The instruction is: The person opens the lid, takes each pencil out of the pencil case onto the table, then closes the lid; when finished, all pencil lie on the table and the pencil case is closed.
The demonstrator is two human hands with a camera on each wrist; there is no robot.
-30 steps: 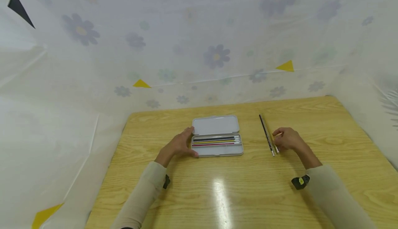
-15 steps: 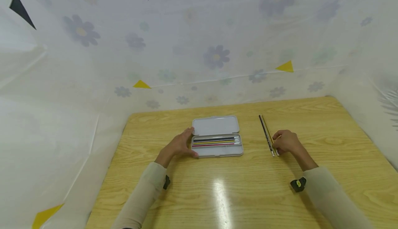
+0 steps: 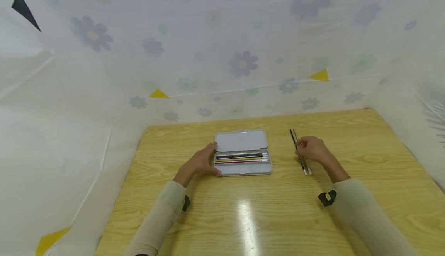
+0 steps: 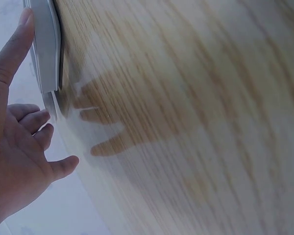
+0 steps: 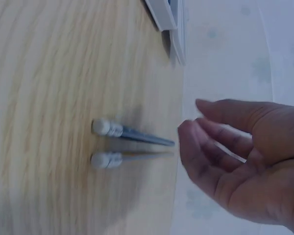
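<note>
A pale sheet printed with faded flowers and dotted with yellow and dark triangles hangs behind and beside a wooden bench [image 3: 278, 209] with a glossy top.

Near the middle of the bench lies an open metal case [image 3: 242, 158], its lid [image 3: 241, 139] folded back flat on the far side. In the tray lie a few pencils [image 3: 241, 157] side by side along its length: dark, yellow and red, all in the far half of the tray.

The left hand [image 3: 201, 162] rests at the case's left end. Its fingers are straight and relaxed; in the left wrist view the thumb [image 4: 12, 46] lies along the case's edge [image 4: 46, 46] while the other fingers hang loosely off it. It braces the case rather than gripping it.

To the right of the case, well apart from it, two pencils lie nearly parallel and close together on the bench, their eraser ends toward the person: a black pencil [image 3: 298, 151] on the left and a yellow pencil [image 3: 308, 167] on the right. The right hand [image 3: 310, 149] is over their middle, fingers loosely curled. In the right wrist view the fingertips [image 5: 188, 139] hover just off the two shafts, close to them, and the hand holds nothing.
</note>
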